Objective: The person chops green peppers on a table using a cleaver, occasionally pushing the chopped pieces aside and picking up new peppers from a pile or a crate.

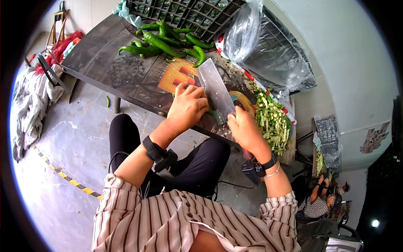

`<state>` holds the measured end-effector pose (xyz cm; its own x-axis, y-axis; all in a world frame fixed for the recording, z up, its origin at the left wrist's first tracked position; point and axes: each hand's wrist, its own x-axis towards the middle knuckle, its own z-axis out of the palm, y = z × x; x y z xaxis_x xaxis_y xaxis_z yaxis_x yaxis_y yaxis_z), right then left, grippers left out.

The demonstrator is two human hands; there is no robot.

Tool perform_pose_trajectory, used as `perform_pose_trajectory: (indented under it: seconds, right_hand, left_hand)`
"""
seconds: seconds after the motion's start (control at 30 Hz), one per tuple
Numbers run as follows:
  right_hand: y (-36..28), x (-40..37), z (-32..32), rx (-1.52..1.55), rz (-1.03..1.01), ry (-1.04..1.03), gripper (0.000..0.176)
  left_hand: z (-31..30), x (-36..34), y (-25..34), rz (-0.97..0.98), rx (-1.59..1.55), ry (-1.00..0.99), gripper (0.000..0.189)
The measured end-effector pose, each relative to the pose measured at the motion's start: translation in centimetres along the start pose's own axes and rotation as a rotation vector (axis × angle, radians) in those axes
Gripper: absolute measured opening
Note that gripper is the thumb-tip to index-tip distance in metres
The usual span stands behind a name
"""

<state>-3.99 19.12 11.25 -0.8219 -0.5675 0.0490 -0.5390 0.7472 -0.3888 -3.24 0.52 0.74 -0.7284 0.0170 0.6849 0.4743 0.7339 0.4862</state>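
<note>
We could barely make out the green piece (pixel 213 112) under our curled left hand (pixel 187 106) — whether it was gripped, we could not tell. Our right hand (pixel 247 132) was closed on the cleaver (pixel 216 86). Beyond lay whole peppers (pixel 161 43) on the dark table (pixel 94 56), chopped pieces (pixel 272 122) rightward, a crate (pixel 180 11) cut off above; grey floor (pixel 79 130) showed below.

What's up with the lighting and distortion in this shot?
Head view: the table bows under wide-angle distortion, with black corners; glare washes out the floor at far left; plastic wrap catches white glints; a bright light glows at lower right.
</note>
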Motion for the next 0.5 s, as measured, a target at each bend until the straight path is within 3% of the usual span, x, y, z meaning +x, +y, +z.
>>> perform_pose_trajectory:
  seconds: [0.17, 0.37, 0.5]
  right_hand:
    - [-0.2, -0.2, 0.5, -0.005, 0.056, -0.036, 0.023]
    - [-0.1, 0.0, 1.1, -0.043, -0.039, -0.024, 0.023]
    - [-0.2, 0.3, 0.7, -0.088, -0.017, -0.058, 0.022]
  left_hand:
    - [-0.1, 0.0, 0.1, -0.005, 0.005, -0.015, 0.009]
    - [-0.3, -0.1, 0.1, -0.008, 0.02, -0.026, 0.008]
    - [-1.3, 0.0, 0.2, 0.013, 0.051, 0.05, 0.012]
